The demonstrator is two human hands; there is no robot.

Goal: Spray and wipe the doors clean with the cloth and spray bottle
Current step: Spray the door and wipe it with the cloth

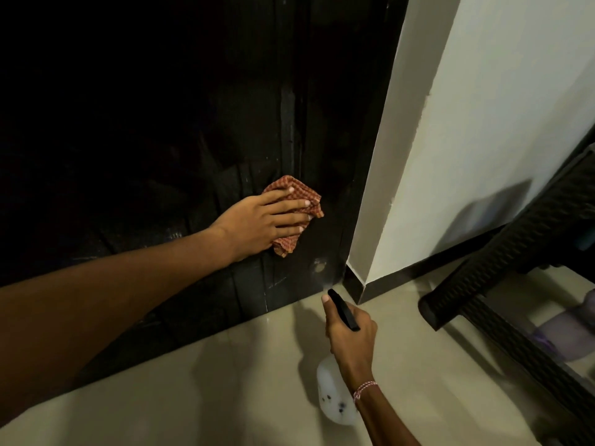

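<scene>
A dark wooden door [180, 130] fills the upper left of the head view. My left hand [260, 220] presses a crumpled red checked cloth [307, 201] flat against the door's lower right part, fingers straight. Lower down, my right hand [349, 333] grips the black trigger head of a white spray bottle [331, 400], its nozzle pointing at the door's bottom corner. A faint mist shows at the nozzle tip. The bottle's body hangs below my wrist, partly hidden by it.
A white wall [483, 140] with a dark skirting strip stands right of the door frame. A dark woven plastic chair or rack [521, 252] leans in at the far right. Beige tiled floor [209, 381] lies below the door.
</scene>
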